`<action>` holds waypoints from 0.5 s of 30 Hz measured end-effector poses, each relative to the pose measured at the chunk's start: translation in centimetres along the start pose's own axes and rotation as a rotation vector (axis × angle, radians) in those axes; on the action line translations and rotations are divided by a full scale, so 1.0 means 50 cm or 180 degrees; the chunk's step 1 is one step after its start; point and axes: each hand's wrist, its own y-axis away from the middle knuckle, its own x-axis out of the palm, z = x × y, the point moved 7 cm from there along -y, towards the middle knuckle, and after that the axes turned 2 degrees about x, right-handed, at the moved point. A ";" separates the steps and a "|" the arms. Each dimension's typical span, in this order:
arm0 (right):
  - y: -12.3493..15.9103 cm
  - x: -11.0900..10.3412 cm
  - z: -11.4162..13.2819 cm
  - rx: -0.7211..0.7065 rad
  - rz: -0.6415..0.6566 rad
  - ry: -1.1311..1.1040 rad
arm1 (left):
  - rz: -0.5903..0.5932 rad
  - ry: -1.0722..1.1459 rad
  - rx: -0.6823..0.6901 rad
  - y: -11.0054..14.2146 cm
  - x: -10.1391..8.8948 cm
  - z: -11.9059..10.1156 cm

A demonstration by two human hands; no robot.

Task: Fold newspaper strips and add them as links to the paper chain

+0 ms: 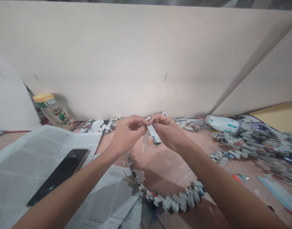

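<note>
Between my two hands is a narrow folded strip of newspaper (154,135), its lower end hanging toward me. My left hand (129,132) pinches its upper end with thumb and finger. From the other side my right hand (168,130) grips the same strip, fingers closed, the fingertips of both hands almost meeting. A second flat printed strip (146,140) shows just behind it; I cannot tell which hand has it. Below my hands a chain of folded paper links (136,178) curves across the table and widens into a zigzag at the right.
Newspaper sheets (107,197) and a black phone (58,176) lie left. A yellow-capped bottle (52,109) stands behind them. Folded paper pieces (103,125) line the white board (136,63). At right are a white packet (222,124), a heap of paper pieces (262,143) and a ruler-like strip (279,194).
</note>
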 end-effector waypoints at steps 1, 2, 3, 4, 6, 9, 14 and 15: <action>-0.001 -0.001 -0.002 -0.0007 0.0027 0.0004 | 0.0016 -0.0017 0.0043 0.000 0.000 -0.001; -0.001 -0.002 -0.004 0.0000 0.0058 0.0023 | 0.0032 -0.0019 0.0058 -0.001 0.000 0.000; -0.002 -0.002 -0.006 0.0006 0.0100 0.0059 | 0.0046 -0.0002 0.0048 -0.001 0.000 0.001; -0.002 -0.003 -0.008 0.0010 0.0145 0.0125 | 0.0058 0.0034 0.0021 -0.001 0.000 0.003; -0.001 -0.003 -0.007 -0.0031 0.0203 0.0328 | 0.0078 0.0114 -0.0059 -0.002 0.000 0.010; 0.000 -0.005 -0.001 -0.0088 0.0167 0.0625 | 0.0123 0.0285 -0.0287 -0.003 -0.002 0.026; -0.001 -0.017 0.008 -0.0197 -0.0082 0.0688 | 0.0315 0.0531 -0.0565 -0.006 0.000 0.040; -0.002 -0.021 0.009 -0.0233 -0.0116 0.0668 | 0.0407 0.0494 -0.0558 -0.007 0.001 0.037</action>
